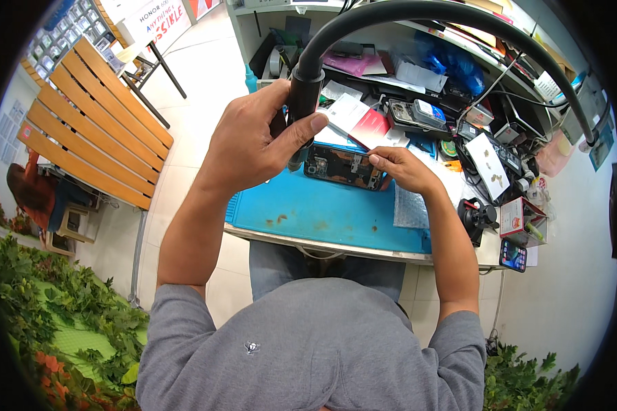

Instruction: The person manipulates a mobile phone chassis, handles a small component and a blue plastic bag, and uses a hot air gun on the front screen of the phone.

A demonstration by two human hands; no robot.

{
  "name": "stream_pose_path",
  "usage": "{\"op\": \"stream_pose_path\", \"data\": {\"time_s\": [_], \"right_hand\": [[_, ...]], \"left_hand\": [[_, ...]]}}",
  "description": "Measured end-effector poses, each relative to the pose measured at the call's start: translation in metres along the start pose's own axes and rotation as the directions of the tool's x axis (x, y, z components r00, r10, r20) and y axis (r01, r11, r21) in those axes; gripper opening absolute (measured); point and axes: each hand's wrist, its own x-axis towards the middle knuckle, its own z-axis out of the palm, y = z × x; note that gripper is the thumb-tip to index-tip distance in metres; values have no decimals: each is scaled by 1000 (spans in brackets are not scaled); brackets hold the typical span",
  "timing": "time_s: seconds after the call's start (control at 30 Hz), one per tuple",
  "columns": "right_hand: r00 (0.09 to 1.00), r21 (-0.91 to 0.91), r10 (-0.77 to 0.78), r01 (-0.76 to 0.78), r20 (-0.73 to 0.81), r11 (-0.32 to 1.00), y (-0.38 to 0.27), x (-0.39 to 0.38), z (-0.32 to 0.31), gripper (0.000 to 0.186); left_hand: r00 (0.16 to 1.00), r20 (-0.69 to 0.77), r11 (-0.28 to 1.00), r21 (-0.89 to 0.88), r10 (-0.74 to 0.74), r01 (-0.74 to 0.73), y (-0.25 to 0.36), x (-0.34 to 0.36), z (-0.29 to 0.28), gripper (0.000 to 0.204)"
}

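My left hand point(253, 137) is wrapped round the black handle of a hot-air gun point(306, 92), its thick hose arching up and over to the right. The nozzle points down beside the left end of an opened phone point(343, 167), whose inner parts and copper-coloured patches show. At the phone's right end, my right hand point(406, 169) is closed with thumb and fingers on its upper corner. Part of that corner is hidden under the fingers. Beneath the phone lies a blue work mat point(308, 216) with brown burn marks.
Bubble wrap point(410, 208) lies by my right forearm. A red and white box point(356, 120), a parts case point(418, 113) and much clutter crowd the bench's back. A black holder point(478, 216) and a lit phone point(513, 255) are on the right. Slatted wooden furniture point(96, 123) stands left, a person beyond.
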Motion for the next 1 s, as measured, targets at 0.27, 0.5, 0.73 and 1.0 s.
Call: {"op": "stream_pose_path", "data": {"time_s": [0.27,0.5,0.73,1.0], "right_hand": [[998,114,50,-54,37,992,0,8,-1,50],[998,108,-67,69,-19,992,-1,1,6,38],[972,-441,-183,102,-145,892,-42,-30,33,41],[887,-711,-459,352,47,608,-33,-69,62,43]], "left_hand": [[999,8,999,-8,-39,39,4,-1,-3,40],[999,20,999,3,-38,38,-2,-2,0,40],[999,15,999,-32,-42,42,-3,-8,-5,37],[997,50,988,-139,-65,71,-10,-17,13,36]]}}
